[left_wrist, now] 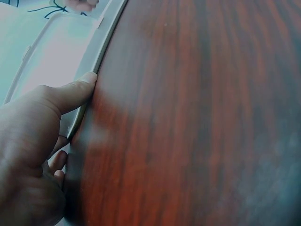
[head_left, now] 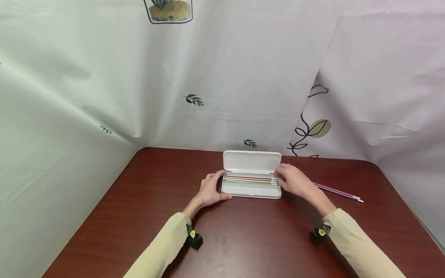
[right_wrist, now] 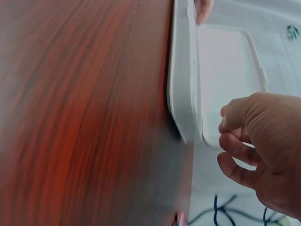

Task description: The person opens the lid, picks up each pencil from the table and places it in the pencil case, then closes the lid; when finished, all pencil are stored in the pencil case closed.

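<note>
A white pencil case (head_left: 252, 190) lies on the table with its lid (head_left: 252, 161) raised at the back. Several coloured pencils (head_left: 248, 179) lie side by side in its rear part. My left hand (head_left: 210, 191) grips the case's left end, thumb on the front edge and fingers round the side; the left wrist view shows the thumb (left_wrist: 81, 92) against the rim. Over the right end, close to the pencils' white-tipped ends, is my right hand (head_left: 292, 179). Its fingers (right_wrist: 237, 148) are bent, thumb near forefinger; I cannot tell whether they pinch a pencil.
More pencils (head_left: 338, 193), pinkish and dark, lie on the table right of the case, partly behind the right hand. The dark red wooden table (head_left: 243, 239) backs onto a pale printed cloth (head_left: 226, 77). Both wrists wear a dark strapped device (head_left: 195, 240).
</note>
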A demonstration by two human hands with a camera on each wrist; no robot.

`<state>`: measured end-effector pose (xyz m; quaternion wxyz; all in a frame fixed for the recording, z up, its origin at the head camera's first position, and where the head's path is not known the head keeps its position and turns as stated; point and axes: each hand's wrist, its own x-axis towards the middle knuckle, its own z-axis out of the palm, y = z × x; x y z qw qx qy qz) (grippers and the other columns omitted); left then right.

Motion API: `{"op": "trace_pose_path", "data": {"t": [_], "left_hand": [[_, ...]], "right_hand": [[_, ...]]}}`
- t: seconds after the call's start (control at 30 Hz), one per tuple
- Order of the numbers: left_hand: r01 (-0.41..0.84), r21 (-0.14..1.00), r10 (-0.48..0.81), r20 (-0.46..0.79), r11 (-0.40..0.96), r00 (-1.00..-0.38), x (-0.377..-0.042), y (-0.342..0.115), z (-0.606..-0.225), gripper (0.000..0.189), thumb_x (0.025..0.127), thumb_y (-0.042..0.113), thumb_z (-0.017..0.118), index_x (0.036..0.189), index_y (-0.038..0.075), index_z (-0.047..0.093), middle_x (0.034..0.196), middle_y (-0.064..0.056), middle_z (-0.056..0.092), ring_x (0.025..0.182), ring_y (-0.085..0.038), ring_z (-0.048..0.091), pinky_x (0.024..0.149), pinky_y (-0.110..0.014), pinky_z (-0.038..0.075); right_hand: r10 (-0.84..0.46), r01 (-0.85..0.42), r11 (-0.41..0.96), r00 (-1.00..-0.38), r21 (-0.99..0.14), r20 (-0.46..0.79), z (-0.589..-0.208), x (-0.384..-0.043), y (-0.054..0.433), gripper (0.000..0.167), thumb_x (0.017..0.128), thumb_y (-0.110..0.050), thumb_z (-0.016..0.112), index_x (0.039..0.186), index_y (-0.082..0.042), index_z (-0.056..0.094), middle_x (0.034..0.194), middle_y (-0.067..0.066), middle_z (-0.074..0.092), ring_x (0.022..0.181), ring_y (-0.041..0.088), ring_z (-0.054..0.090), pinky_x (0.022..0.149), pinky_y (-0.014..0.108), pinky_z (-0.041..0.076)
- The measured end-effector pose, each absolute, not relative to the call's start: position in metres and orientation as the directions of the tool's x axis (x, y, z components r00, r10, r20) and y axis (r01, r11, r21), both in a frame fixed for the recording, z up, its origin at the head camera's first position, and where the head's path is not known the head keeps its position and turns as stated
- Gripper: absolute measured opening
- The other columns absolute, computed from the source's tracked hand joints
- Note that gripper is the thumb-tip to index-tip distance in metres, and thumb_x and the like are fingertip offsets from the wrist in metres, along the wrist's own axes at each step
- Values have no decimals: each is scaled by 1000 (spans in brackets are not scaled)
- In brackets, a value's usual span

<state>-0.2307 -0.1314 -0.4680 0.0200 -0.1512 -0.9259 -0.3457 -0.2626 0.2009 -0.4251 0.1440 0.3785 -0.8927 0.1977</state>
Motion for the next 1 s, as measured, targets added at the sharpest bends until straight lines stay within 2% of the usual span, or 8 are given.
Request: {"op": "trace_pose_path", "data": {"t": [0.17, 0.5, 0.67, 1.0], "left_hand": [[294, 633, 266, 142, 716, -953, -231, -132, -468, 88, 73, 31, 90, 147, 15, 46, 136, -12, 56, 132, -33, 39, 103, -51, 29], [290, 633, 264, 138, 718, -955, -231, -131, -468, 88, 73, 31, 90, 147, 15, 46, 137, -11, 56, 133, -33, 38, 104, -51, 28], [294, 628, 268, 139, 721, -953, -231, -131, -468, 88, 73, 31, 90, 147, 14, 46, 136, -11, 56, 133, -32, 39, 104, -51, 28], [297, 632, 269, 143, 716, -952, -231, -131, -468, 88, 73, 30, 90, 147, 13, 46, 137, -12, 56, 132, -33, 39, 103, -51, 28]], "right_hand": [[-559, -697, 671, -699, -252, 445, -427, -251, 239, 19, 74, 10, 71, 86, -5, 68, 83, 1, 59, 75, 21, 57, 68, 42, 49], [-457, -603, 765, -755, -224, 469, -436, -226, 313, 21, 70, 9, 74, 85, -5, 68, 82, 0, 59, 69, 16, 53, 60, 40, 46], [-405, -537, 815, -798, -219, 446, -440, -213, 339, 21, 70, 8, 75, 86, -4, 68, 84, 4, 61, 72, 22, 56, 62, 44, 46], [-334, -453, 867, -838, -209, 431, -450, -200, 370, 20, 71, 6, 74, 87, -3, 67, 85, 8, 58, 76, 30, 54, 63, 48, 44]]}}
